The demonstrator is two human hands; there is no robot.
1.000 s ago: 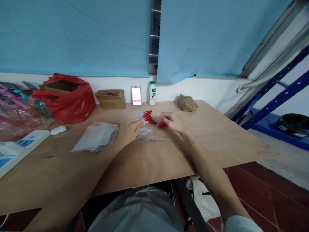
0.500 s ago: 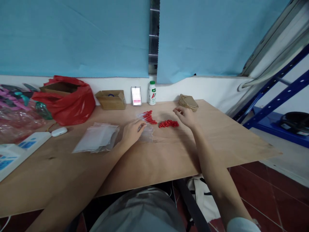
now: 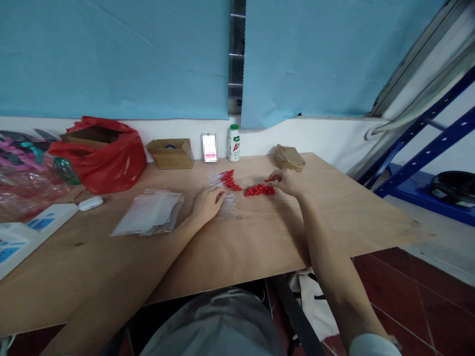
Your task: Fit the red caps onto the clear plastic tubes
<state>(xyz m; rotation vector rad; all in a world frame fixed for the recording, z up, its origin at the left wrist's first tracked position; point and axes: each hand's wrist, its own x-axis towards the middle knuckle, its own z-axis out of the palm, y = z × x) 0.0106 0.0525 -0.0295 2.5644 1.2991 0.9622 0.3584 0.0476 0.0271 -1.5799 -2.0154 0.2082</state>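
My left hand [image 3: 209,203] rests over the left side of a row of thin clear sticks [image 3: 228,206], thumb and fingers closed together. What it pinches, if anything, is too small to make out. Just beyond it lies a bunch of similar sticks with red ends [image 3: 227,179]. To the right is a pile of small red caps [image 3: 259,190]. At the pile's right end, my right hand [image 3: 287,182] pinches one small red cap [image 3: 266,180] at its fingertips, slightly above the others.
Left of my hands lie clear plastic bags [image 3: 150,212]. A power strip [image 3: 40,222], a white earphone case [image 3: 91,203] and a red bag [image 3: 107,158] are farther left. Along the wall stand an open cardboard box [image 3: 170,154], a phone [image 3: 210,148], a bottle [image 3: 234,144] and a brown packet [image 3: 289,157].
My right hand has come down and slightly inward to the pile, and a red cap now shows at its fingertips. My left hand has shifted slightly right and down over the clear sticks.
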